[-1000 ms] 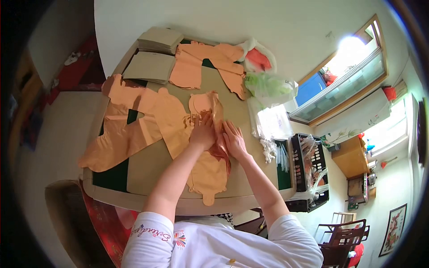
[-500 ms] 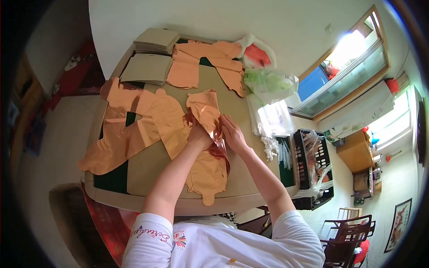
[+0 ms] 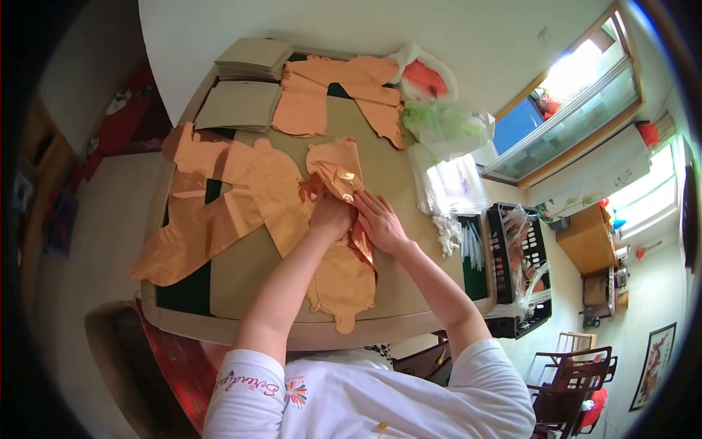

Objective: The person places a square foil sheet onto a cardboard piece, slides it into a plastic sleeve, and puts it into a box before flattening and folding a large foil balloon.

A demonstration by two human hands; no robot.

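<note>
A flat rose-gold foil balloon (image 3: 344, 274) lies before me on the table, its middle folded and crumpled. My left hand (image 3: 333, 216) is closed on the folded foil from the left, with its fingertips partly hidden under a shiny flap. Close beside it, my right hand (image 3: 380, 223) rests on the fold's right edge, fingers stretched out and lying flat. More flat foil balloons (image 3: 219, 212) are spread to the left, touching the one I handle. Another rose-gold foil piece (image 3: 303, 106) lies at the back of the table.
Two stacks of grey-brown card (image 3: 238, 106) stand at the back left. Clear plastic bags (image 3: 450, 183), a white bag with red contents (image 3: 425, 79) and thin clear tubes (image 3: 472, 245) lie along the right side. A black crate (image 3: 519, 263) stands beyond the table's right edge.
The upper flap of the foil has folded down further over my left hand. My right hand has shifted slightly left and pressed onto the fold. The camera view has moved slightly.
</note>
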